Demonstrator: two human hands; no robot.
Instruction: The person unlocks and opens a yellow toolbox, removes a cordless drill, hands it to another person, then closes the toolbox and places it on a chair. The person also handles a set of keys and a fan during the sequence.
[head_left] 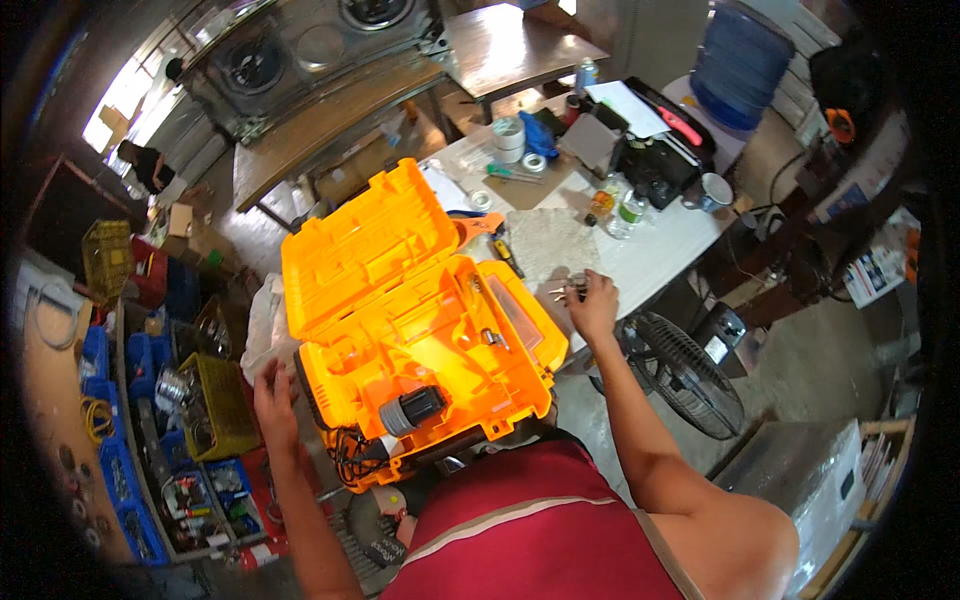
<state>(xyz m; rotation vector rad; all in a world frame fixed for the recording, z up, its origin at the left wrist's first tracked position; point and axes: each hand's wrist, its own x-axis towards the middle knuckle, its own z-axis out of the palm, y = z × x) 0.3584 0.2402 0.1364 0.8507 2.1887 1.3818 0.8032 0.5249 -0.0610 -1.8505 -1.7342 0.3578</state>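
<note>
Orange tool case (400, 300) is sitting wide open right in front of me, lid (365, 235) flipped up and away, the tray half resting on the near edge of the white worktable (650, 255). There's a power tool (410, 410) with a grey-and-black chuck lying in the lower corner of the tray, and its black cord (350, 455) is bunched up spilling out of that same corner.

My right hand (592, 300) is out past the right side of the case, over the table edge, fingers pinched around a little bunch of small metal bits (570, 288). Too small to tell exactly what they are. My left hand (272, 400) is down at the left side of the case, just beside it, fingers loosely spread and holding nothing; can't say for sure whether it's touching the plastic.

Further back on the table: rolls of white tape (508, 133), a couple of bottles (628, 212), a mug (714, 190) and a black open case (660, 150). A floor fan (680, 370) sits under the table to my right, and blue and yellow parts bins (215, 405) line the floor on my left.
</note>
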